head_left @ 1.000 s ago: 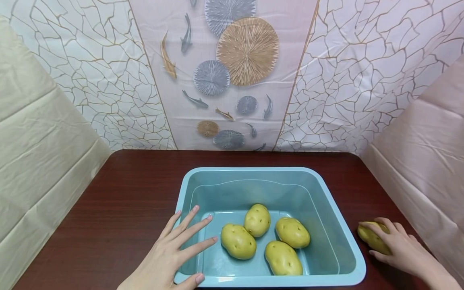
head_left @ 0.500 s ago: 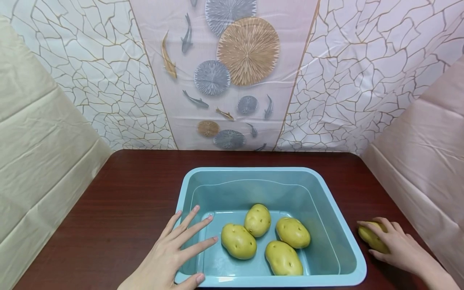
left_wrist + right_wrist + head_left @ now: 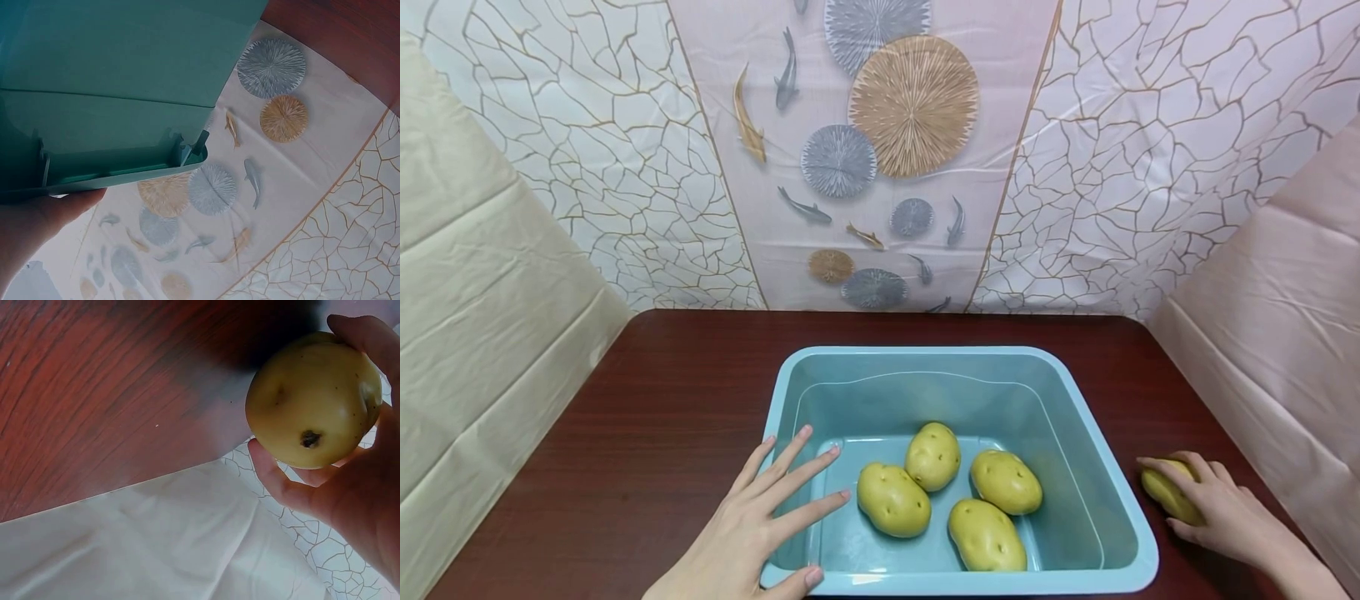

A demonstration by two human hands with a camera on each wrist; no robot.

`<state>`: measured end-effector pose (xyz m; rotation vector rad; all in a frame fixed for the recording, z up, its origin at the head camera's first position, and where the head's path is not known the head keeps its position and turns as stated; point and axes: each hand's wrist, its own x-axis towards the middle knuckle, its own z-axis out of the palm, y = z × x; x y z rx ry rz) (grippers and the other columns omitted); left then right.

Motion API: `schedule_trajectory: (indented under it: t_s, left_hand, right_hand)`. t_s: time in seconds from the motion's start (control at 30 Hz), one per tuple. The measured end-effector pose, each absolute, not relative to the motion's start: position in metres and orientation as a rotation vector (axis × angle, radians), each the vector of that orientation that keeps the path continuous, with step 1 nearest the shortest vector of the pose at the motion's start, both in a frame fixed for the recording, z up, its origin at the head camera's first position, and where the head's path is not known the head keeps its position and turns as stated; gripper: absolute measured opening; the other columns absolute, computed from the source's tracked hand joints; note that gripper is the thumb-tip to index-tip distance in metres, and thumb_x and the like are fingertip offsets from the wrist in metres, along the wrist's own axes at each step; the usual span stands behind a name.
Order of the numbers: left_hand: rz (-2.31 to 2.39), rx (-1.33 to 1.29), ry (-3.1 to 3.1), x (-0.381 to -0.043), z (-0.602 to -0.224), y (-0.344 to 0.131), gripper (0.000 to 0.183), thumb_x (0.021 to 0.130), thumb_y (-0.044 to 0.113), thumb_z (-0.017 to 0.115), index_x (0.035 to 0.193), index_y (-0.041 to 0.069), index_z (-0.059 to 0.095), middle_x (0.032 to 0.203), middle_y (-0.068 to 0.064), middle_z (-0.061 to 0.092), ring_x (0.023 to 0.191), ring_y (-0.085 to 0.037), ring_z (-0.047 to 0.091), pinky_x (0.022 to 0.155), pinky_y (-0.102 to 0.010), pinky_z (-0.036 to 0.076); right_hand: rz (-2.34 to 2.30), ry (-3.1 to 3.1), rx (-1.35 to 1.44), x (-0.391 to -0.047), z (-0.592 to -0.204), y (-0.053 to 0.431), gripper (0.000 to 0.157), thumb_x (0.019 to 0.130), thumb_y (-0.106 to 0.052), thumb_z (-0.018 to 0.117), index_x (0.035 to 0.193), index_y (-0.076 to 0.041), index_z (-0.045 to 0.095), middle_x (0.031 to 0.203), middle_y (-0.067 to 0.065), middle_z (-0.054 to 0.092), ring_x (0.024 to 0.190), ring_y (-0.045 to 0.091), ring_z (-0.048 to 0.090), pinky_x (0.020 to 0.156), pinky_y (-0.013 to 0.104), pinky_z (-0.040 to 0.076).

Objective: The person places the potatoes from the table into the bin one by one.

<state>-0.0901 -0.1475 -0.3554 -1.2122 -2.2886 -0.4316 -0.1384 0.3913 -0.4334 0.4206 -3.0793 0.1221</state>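
A light-blue plastic bin (image 3: 1120,500) stands on the table with several yellow potatoes (image 3: 893,500) on its floor. My left hand (image 3: 737,533) lies over the bin's front left corner, fingers spread and straight above the inside, thumb at the front rim. In the left wrist view, the bin's outer wall (image 3: 112,56) fills the upper left, and part of the hand shows beneath the rim. To the right of the bin, my right hand (image 3: 1236,517) grips one more potato (image 3: 1172,492) low over the table. The right wrist view shows thumb and fingers curled round this potato (image 3: 306,400).
The dark red-brown wooden table (image 3: 625,467) extends to the left of the bin and behind it. Pale cloth (image 3: 1285,333) hangs along the right side, close to my right hand. A patterned sheet (image 3: 917,200) with fish and discs covers the back.
My right fingers have shifted very slightly leftward over the potato. The left hand, the bin and the potatoes inside it look the same.
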Motion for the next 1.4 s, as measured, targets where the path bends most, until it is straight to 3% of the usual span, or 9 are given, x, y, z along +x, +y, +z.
schedule_trajectory:
  t_s: [1.4]
  left_hand:
    - [-0.451, -1.216, -2.287, -0.0900, -0.3554, -0.1471, 0.048, 0.089, 0.049, 0.038, 0.128, 0.023, 0.049, 0.142, -0.006, 0.035, 0.135, -0.035, 0.021, 0.111, -0.039, -0.003]
  right_hand:
    - [0.108, -3.082, 0.408, -0.1409, -0.4340, 0.3910, 0.067, 0.059, -0.022, 0.077, 0.119, -0.023, 0.048, 0.106, 0.009, 0.045, 0.087, 0.026, 0.045, 0.053, 0.033, 0.035]
